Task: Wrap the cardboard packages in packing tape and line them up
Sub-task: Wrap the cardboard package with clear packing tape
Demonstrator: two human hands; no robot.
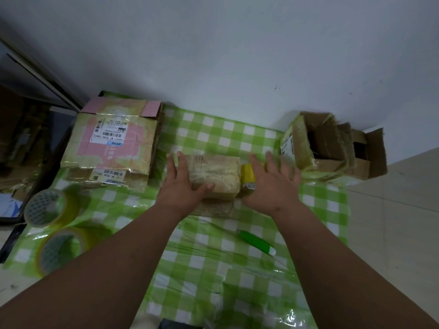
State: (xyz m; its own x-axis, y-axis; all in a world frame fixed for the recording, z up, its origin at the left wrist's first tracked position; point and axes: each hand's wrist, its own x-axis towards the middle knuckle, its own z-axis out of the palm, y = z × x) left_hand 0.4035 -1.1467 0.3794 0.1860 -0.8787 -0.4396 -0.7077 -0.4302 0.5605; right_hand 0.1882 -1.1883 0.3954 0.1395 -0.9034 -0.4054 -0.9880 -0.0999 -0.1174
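Observation:
A small tape-wrapped cardboard package (218, 174) lies at the middle of the green checked cloth (213, 269). My left hand (183, 184) rests flat on its left side, thumb across its near face. A yellow tape roll (247, 178) stands against the package's right end. My right hand (273, 184) is spread over that roll, fingers apart and pointing away from me; whether it grips the roll is not clear. A flat brown piece (213, 208) lies under the package's near edge.
A large taped pink box with labels (114, 143) sits at the back left. Opened cardboard boxes (332, 146) stand at the back right. Two big tape rolls (47, 207) (61, 250) lie at the left. A green cutter (257, 242) lies near the middle. A white wall runs behind.

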